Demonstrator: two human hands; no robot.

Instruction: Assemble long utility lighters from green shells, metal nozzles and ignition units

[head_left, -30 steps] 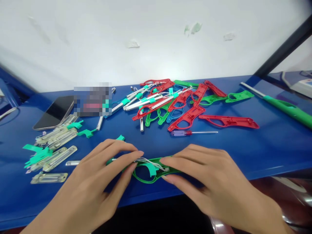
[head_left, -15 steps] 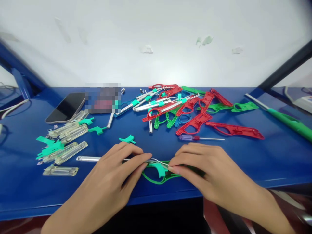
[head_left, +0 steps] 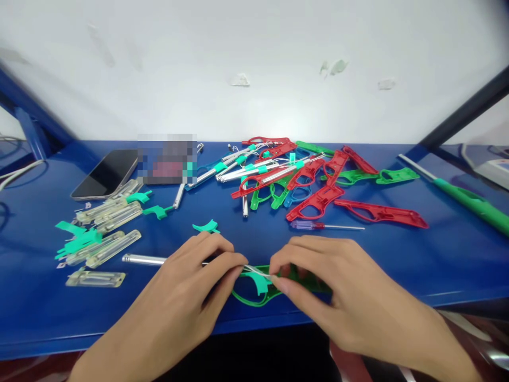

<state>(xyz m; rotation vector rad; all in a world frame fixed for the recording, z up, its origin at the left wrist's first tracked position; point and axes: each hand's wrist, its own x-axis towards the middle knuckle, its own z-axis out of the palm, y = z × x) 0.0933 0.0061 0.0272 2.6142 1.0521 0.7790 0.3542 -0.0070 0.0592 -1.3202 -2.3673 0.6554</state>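
Observation:
A green plastic lighter shell half (head_left: 254,303) lies near the table's front edge, with a teal trigger (head_left: 260,285) sitting in its looped handle. Across it run thin white wires (head_left: 255,269). My left hand (head_left: 202,281) is closed, thumb and fingertips pinching the wires at the shell's left end. A silver metal tube (head_left: 143,259) sticks out to the left from behind that hand. My right hand (head_left: 318,276) is closed too, pinching the wires' right end above the shell. Its fingers hide much of the shell's right part.
Clear fuel tanks (head_left: 113,248) and loose teal triggers (head_left: 79,243) lie at left, near a phone (head_left: 107,174). Red shell halves (head_left: 318,202) and several metal tubes (head_left: 238,173) are piled behind. A screwdriver (head_left: 308,225) lies beyond my right hand; an assembled green lighter (head_left: 469,201) is at right.
My right hand has shifted slightly left and down with the wires, which now run straighter between my hands. My left hand has hardly moved.

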